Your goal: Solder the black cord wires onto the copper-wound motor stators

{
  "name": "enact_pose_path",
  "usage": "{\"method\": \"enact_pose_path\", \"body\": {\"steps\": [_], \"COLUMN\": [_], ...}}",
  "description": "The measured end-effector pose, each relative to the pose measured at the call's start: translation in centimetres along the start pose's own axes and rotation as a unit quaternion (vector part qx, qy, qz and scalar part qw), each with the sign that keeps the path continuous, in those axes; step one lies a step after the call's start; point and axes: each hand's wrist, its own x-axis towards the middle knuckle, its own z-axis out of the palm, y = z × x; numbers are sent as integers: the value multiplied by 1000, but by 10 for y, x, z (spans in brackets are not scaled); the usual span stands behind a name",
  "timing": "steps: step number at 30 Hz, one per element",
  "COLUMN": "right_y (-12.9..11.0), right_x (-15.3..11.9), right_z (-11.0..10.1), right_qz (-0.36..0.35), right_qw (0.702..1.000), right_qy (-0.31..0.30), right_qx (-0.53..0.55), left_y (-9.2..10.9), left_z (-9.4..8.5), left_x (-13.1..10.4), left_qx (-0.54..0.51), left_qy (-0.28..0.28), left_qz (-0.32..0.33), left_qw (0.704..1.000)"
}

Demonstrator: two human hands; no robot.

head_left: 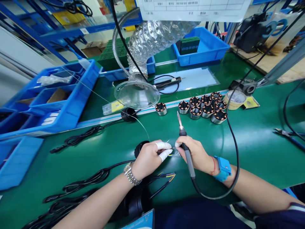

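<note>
My right hand is closed around a soldering iron, whose tip points up and away from me; its thumb and forefinger also pinch near thin wire ends. White finger covers wrap the fingertips of my left hand, which are pinched together on thin wires. Under and behind that hand sits a round black housing, partly hidden by it. A thin strand of solder wire hangs down toward the left hand. Both hands almost meet just above the green mat.
Several copper-wound stators stand beyond the iron, near a solder-paste-like tub. Coiled black cables lie at left beside blue bins. A foil duct with a clear hood hangs ahead. Pliers rest at far right.
</note>
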Motion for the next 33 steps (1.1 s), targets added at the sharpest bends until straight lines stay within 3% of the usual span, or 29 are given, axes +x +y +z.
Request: {"method": "enact_pose_path", "body": {"steps": [6,10,20,26,33], "right_y": [-3,-3,-2,-3,-4], "right_x": [3,5,8,8,11], "right_z": [-2,-4,-4,-5,8], "right_qz": [61,81,117,114,115], "right_qw": [997,993,989,991,993], "right_qy": [-5,-33,-35,-25,6], "right_qx": [39,77,87,67,6], "left_y": [-3,-3,4,1,1], "left_z": [3,0,-1,0,2], "left_x": [4,3,3,3,2], "left_qx": [-7,-63,-72,-81,-60], "left_qy": [6,-10,-4,0,-5], "left_qz": [-25,-55,-67,-68,-49], "left_qw": [1000,996,995,994,997]}}
